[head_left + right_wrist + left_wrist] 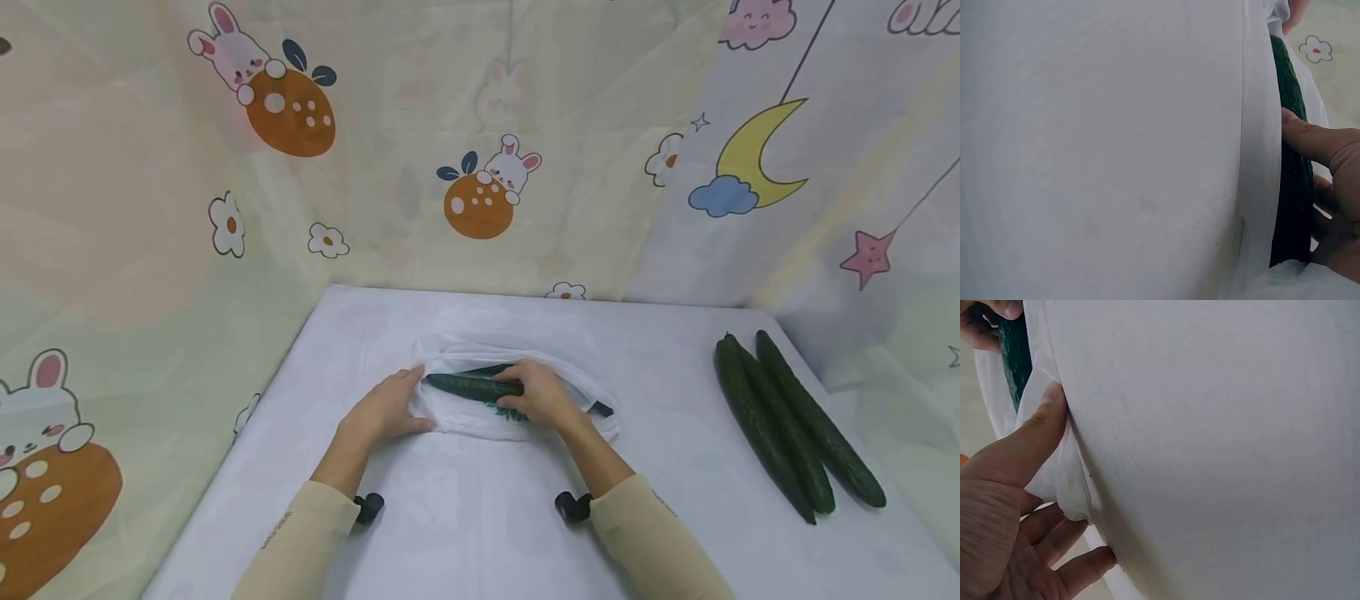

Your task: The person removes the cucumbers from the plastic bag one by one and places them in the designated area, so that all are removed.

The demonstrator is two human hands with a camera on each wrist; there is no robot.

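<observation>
A white bag (457, 422) with a green print lies flat on the white table, its mouth spread open upward. My right hand (536, 393) grips a cucumber (461, 386) that lies along the opening, thumb on the near side and fingers over the far side. Behind it, a second cucumber (483, 370) shows partly inside the bag. My left hand (386, 408) holds the bag's left end, the thumb on the near edge and the fingers at the far side. In the left wrist view, thin folds of the bag (1072, 487) sit between that thumb and the fingers.
Three more cucumbers (780, 425) lie side by side at the table's right. A dark patch (602, 408) shows at the bag's right end. Printed cloth (405, 100) hangs behind the table (480, 517) and along its sides. Black wrist cameras (573, 507) hang under both sleeves.
</observation>
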